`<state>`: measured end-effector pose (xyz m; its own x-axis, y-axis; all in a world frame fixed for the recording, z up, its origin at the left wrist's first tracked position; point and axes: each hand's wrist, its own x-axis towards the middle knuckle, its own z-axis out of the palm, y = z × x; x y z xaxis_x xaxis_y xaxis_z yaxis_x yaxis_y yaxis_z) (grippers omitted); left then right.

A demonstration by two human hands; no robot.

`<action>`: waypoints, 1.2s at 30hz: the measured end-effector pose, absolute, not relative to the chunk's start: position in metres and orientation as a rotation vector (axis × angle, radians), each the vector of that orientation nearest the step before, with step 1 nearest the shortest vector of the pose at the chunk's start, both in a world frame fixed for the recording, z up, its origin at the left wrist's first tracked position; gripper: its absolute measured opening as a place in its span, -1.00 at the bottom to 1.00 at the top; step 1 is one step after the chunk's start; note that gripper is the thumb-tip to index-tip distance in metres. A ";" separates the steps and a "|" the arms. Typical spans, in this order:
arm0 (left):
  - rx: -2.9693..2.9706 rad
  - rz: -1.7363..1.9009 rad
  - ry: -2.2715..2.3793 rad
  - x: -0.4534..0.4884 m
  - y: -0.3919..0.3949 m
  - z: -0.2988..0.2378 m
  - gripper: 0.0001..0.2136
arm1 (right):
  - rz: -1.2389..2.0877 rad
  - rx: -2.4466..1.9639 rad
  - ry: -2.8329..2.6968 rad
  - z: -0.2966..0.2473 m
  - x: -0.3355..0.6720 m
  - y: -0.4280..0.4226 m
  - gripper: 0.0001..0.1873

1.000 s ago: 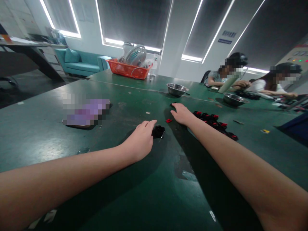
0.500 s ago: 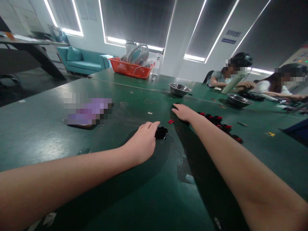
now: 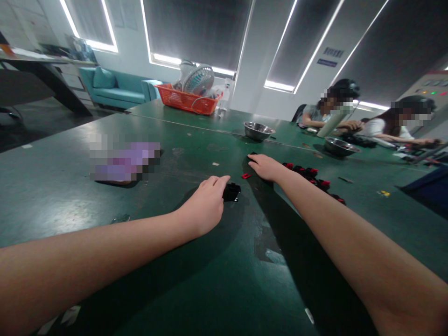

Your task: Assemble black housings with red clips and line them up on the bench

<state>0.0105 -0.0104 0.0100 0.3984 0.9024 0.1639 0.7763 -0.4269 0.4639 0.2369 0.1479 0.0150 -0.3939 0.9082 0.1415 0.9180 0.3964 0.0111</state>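
Note:
My left hand rests on the green table. Its fingers are curled together and its fingertips hold the edge of a small glossy black part. My right hand lies flat further out with fingers stretched, and its fingertips reach a small dark piece. A tiny red piece lies between the two hands. Behind my right wrist runs a row of black parts with red tops.
Two steel bowls stand further back. An orange basket holding a fan sits at the far table edge. A blurred purple object lies at left. Two other people work at the far right. A yellow bit lies right.
My right hand has slid a little further forward over the small dark piece. My left hand has kept its place at the black part.

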 end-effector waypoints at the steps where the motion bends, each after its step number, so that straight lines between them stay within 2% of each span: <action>1: 2.347 0.567 1.462 0.011 -0.011 0.010 -0.48 | -0.131 -1.655 -2.535 0.015 0.237 0.146 -0.65; 5: 2.350 0.569 1.469 0.011 -0.012 0.011 -0.48 | -0.117 -1.646 -2.557 0.017 0.236 0.139 -0.66; 17: 2.351 0.544 1.469 0.011 -0.012 0.012 -0.48 | -0.108 -1.690 -2.592 0.022 0.238 0.117 -0.50; 26: 2.361 0.550 1.466 0.011 -0.013 0.011 -0.48 | -0.122 -1.627 -2.544 0.030 0.246 0.097 -0.53; 32: 2.358 0.562 1.472 0.012 -0.013 0.011 -0.49 | -0.101 -1.592 -2.561 0.023 0.255 0.096 -0.42; 36: 2.356 0.537 1.473 0.012 -0.013 0.012 -0.49 | -0.076 -1.592 -2.604 0.022 0.258 0.096 -0.46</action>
